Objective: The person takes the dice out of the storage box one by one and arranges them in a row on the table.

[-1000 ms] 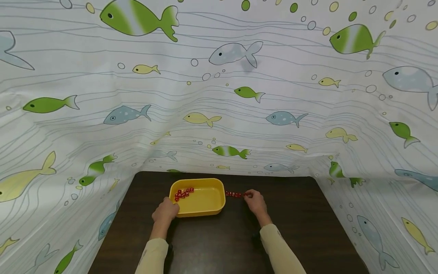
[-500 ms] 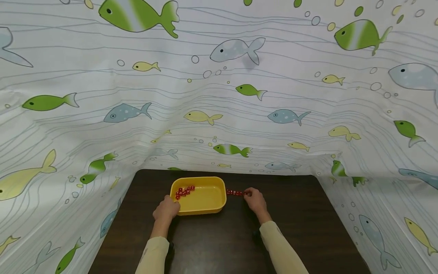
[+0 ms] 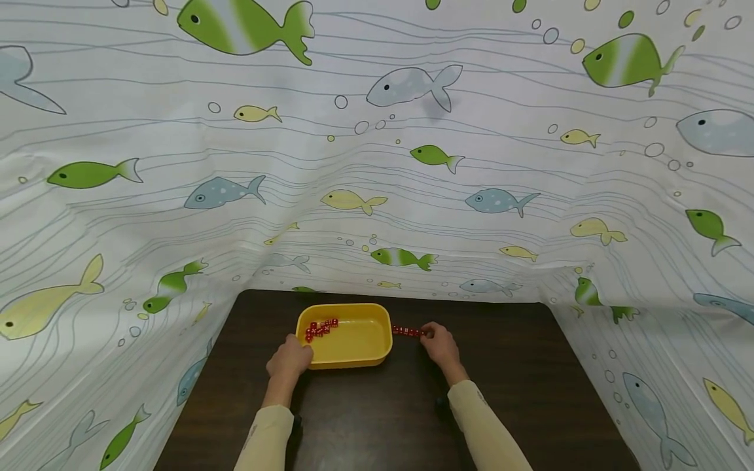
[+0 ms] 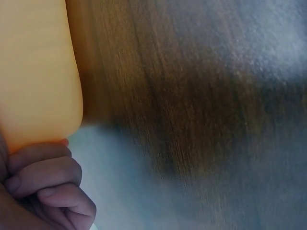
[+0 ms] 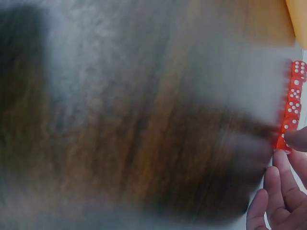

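Observation:
A yellow plastic tub (image 3: 360, 341) stands on the dark table, with several red dice (image 3: 321, 328) gathered at its left end. My left hand (image 3: 290, 358) grips the tub's near left corner; in the left wrist view its curled fingers (image 4: 45, 170) lie against the tub wall (image 4: 38, 72). Just right of the tub, a straight row of red dice (image 3: 405, 331) with white pips runs sideways. At the row's right end my right hand (image 3: 440, 345) pinches the last die (image 5: 283, 140), thumb on its near face and a fingertip at its outer end.
Dark wood-grain table (image 3: 365, 418) extends in front of the tub and to both sides. A white sheet (image 3: 330, 157) printed with fish rises behind the table and along its left and right edges.
The head view has shifted slightly. Both hands keep their places at the tub and at the right end of the dice row, and the dice look the same.

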`<state>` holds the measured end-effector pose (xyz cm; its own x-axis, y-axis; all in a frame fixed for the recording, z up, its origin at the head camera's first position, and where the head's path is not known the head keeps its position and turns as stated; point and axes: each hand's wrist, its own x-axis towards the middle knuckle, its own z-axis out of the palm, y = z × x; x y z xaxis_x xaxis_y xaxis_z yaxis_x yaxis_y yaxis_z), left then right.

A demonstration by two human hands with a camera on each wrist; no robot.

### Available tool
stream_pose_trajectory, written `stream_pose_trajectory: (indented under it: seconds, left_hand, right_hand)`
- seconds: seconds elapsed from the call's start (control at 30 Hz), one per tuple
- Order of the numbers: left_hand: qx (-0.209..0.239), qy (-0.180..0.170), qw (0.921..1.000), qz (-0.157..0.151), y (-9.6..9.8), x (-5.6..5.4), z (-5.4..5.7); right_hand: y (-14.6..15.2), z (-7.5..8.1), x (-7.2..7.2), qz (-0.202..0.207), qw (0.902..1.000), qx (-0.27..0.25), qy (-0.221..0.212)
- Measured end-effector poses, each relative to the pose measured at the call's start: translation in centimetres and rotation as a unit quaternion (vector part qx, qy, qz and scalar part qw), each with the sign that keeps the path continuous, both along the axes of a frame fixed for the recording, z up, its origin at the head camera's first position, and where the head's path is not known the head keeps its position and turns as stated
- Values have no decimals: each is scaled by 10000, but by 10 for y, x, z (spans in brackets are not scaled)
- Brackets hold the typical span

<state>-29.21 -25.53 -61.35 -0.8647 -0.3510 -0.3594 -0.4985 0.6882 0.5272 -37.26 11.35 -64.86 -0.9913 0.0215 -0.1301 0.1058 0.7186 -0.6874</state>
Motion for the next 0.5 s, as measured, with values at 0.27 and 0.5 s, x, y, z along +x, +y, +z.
stream_pose_trajectory:
  seconds: [0.27,0.5]
  left_hand:
    - [-21,6,10000,26,0,-2,-2]
    - [-80,-13,10000,23,1,-3,-4]
  right_hand:
    - [5,2,0,84,9995,-301,44]
    - [-2,8,1,-494,9962,-643,329]
